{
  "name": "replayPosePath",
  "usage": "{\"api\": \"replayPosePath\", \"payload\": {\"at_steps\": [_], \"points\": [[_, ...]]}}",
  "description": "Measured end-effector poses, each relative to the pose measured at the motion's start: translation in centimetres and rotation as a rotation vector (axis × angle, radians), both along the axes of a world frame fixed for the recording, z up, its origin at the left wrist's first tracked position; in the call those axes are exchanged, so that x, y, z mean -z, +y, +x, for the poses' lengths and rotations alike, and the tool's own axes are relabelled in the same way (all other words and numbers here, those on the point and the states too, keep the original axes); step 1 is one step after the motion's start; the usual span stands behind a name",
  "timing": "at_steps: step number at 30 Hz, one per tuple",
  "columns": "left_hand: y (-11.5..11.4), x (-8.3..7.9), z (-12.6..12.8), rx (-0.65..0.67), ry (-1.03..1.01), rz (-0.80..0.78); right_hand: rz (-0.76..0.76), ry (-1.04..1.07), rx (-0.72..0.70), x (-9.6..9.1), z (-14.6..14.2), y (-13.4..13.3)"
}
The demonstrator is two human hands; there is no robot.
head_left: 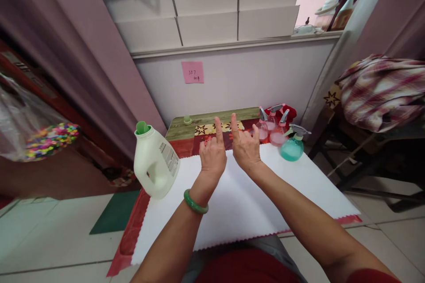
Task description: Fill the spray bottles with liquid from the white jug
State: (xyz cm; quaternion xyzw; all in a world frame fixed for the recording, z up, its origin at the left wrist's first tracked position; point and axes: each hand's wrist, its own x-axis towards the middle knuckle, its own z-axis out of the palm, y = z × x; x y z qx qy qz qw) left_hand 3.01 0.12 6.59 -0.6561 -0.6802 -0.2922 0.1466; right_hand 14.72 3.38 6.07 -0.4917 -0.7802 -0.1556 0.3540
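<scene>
The pink note (192, 72) carries writing too small to read.

Pink note (192, 72), white boxes (206, 9)

Single head view, forward and down over your bench (212, 120)

Your camera sits above the near edge and faces the far edge and the wall (252, 75) behind it. It is close in: your left hand (212, 155) and right hand (246, 148) are mid-frame, and your forearms enter from the bottom.
</scene>
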Motion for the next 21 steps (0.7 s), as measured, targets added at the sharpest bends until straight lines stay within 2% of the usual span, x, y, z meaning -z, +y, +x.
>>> {"api": "replayPosePath", "payload": {"at_steps": [8,13,17,21], "points": [[0.4,0.0,-0.5,-0.005,-0.064,-0.01,0.039,-0.036,0.036,0.7,-0.5,0.6],[-0.3,1.4,-1.8,0.025,-0.042,0.013,-0.001,-0.051,0.06,2.5,0.2,1.0],[-1.2,2.7,-2.8,0.003,-0.003,-0.008,0.029,-0.123,0.084,4.4,0.2,0.7],[-1.2,2.7,-2.8,-0.003,0.078,-0.026,0.093,-0.161,0.089,4.6,-0.7,0.3]]}}
